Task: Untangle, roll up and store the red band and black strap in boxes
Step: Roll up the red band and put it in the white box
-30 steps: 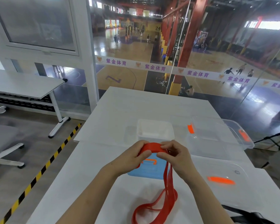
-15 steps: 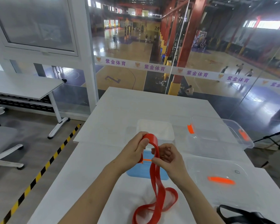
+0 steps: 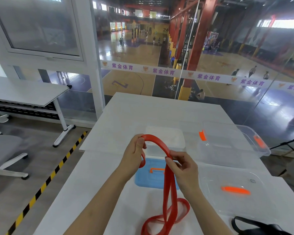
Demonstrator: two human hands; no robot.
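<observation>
Where writing could be read, the purple characters 紫金体育 were repeated along a pale banner (image 3: 185, 74) stuck across the glass wall, and a yellow "24" (image 3: 165, 30) was seen on the far wall of the sports hall below. The flat red rubber band (image 3: 159, 143) was held up in an arch over the white table (image 3: 159, 112). One end of the arch was pinched between thumb and curled fingers of the left hand (image 3: 134, 156), the other end between thumb and fingertips of the right hand (image 3: 185, 168). From the right hand the band hung down and lay in loose loops on the near table. The black strap (image 3: 255, 226) lay at the near right edge, partly cut off. Beyond the hands an opaque white plastic box (image 3: 166, 136) was placed, with a blue lid with an orange handle (image 3: 148, 180) in front of it. A clear plastic box with orange latches (image 3: 227, 146) stood to the right, its clear lid (image 3: 215, 200) nearer. Open tabletop was left behind the boxes. Black-and-yellow floor tape (image 3: 46, 182) ran along the table's left side
</observation>
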